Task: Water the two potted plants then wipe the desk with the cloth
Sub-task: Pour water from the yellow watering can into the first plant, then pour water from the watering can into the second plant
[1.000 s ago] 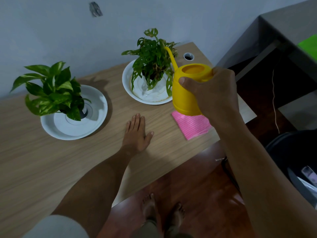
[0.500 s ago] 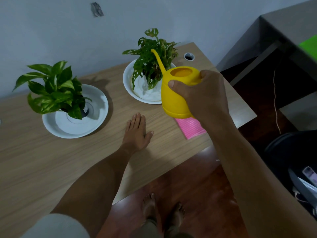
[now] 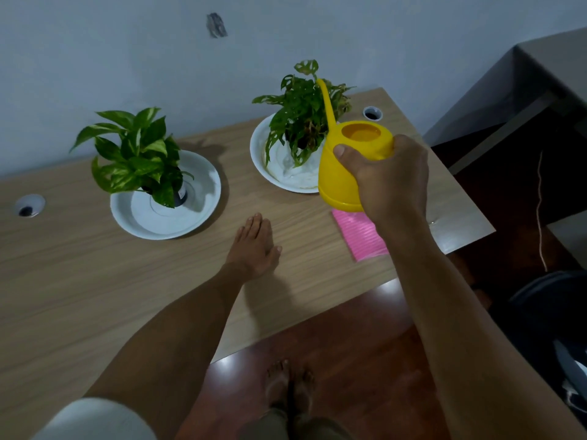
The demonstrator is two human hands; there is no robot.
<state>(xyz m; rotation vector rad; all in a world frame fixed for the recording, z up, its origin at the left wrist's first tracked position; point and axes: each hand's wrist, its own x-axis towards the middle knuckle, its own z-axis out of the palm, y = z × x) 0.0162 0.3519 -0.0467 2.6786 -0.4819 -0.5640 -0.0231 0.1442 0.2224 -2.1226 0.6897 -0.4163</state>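
Note:
My right hand [image 3: 392,177] grips a yellow watering can [image 3: 341,166] held in the air, its long spout reaching up into the leaves of the right potted plant [image 3: 303,109]. That plant stands in a white saucer [image 3: 263,157]. The left potted plant [image 3: 136,154] stands in its own white saucer [image 3: 165,220]. My left hand [image 3: 255,246] lies flat on the wooden desk [image 3: 79,281], fingers together, holding nothing. A pink cloth [image 3: 362,233] lies on the desk under the can and my right forearm, partly hidden.
Two round cable holes sit in the desk, one at the far left [image 3: 29,206] and one behind the right plant [image 3: 372,113]. The wall runs right behind the plants. A grey cabinet [image 3: 524,90] stands to the right. My bare feet [image 3: 289,385] are on the red-brown floor.
My right hand swung the can left and then back right toward the right plant, spout now higher among its leaves. My left hand has stayed flat on the desk.

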